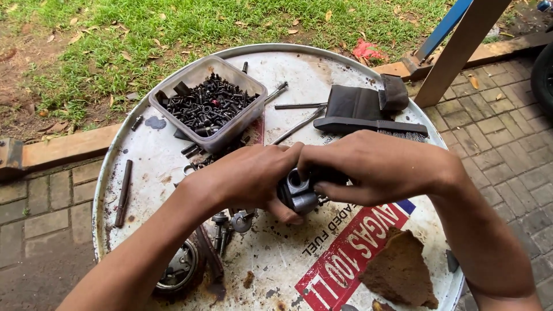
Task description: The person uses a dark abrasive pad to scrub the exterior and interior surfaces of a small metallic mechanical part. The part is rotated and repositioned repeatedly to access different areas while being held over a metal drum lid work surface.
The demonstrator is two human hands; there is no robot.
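Note:
Both hands meet over the middle of a white drum lid (144, 155). My left hand (250, 175) cups a small grey metal engine part (296, 193) with a round bore from the left and below. From the right, my right hand (374, 167) grips the same part, its fingers wrapped over a dark end of it. Most of the part is hidden by the fingers.
A clear plastic tub (207, 103) full of black screws and bolts stands at the back left. A black brush (371, 125), a dark cloth (368, 101), thin rods (299, 106), loose bolts (222, 227), a brown stone (400, 270) and a round metal piece (178, 268) lie around. Grass and paving surround the drum.

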